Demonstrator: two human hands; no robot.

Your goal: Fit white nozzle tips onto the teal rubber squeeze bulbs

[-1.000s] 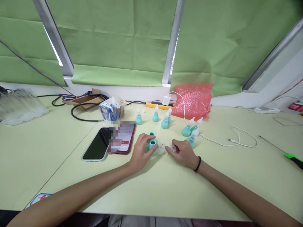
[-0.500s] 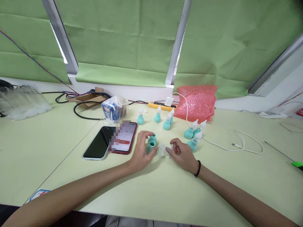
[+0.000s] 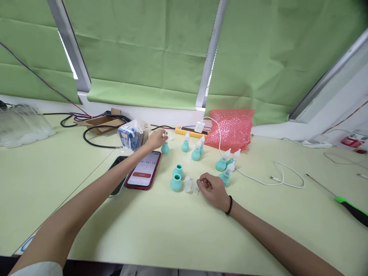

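Note:
My left hand [image 3: 156,138] reaches far across the table and pinches the white tip of a teal bulb bottle [image 3: 165,148] that stands by the wrapped blue carton. My right hand [image 3: 211,188] rests on the table with its fingers curled; what they enclose is hidden. Just left of it lie small clear plastic pieces [image 3: 190,186]. Beside those stand two teal bulbs without tips [image 3: 176,183] [image 3: 178,170]. More teal bulbs with white tips stand behind [image 3: 185,145] and to the right [image 3: 221,164].
A red-cased phone [image 3: 143,173] with a lit screen lies under my left forearm, beside a dark phone [image 3: 114,165]. Pink bubble wrap [image 3: 232,128], a yellow power strip [image 3: 189,131], a white cable [image 3: 276,178] and a green-handled screwdriver [image 3: 349,205] lie further off.
My left hand let go of the tipless teal bulb and stretched forward to the far bulb bottle. My right hand stayed by the clear pieces and curled tighter.

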